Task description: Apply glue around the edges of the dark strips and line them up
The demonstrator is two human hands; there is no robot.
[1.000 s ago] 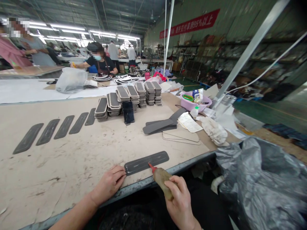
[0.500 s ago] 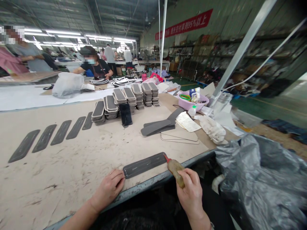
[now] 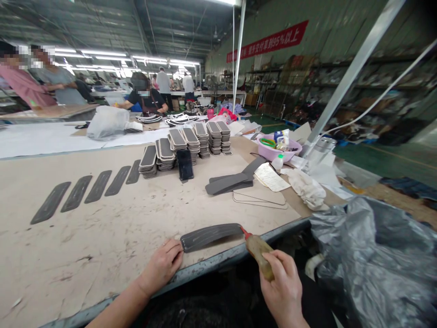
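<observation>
A dark grey rounded strip (image 3: 210,236) with shiny lines along it lies near the table's front edge. Its middle and right end bow up off the surface, with a shadow beneath. My left hand (image 3: 164,262) pinches the strip's left end between closed fingers. In my right hand (image 3: 282,283) is a yellowish squeeze bottle (image 3: 261,253), fingers wrapped round its lower part. The bottle's red nozzle tip touches the strip's right end. Several similar strips (image 3: 98,187) lie in a slanted row at left, with shiny marks on them.
Stacks of pale-edged grey pieces (image 3: 165,148) stand behind a black phone (image 3: 185,165). Plain grey strips (image 3: 228,183) lie beside a written paper (image 3: 271,176). A purple basin (image 3: 269,151) is farther back. Silvery plastic sheeting (image 3: 372,255) hangs at right. A co-worker (image 3: 146,98) sits across the table.
The strip's right part has risen off the table into a bow, the nozzle still at its end. The whole view has shifted, so things sit farther right.
</observation>
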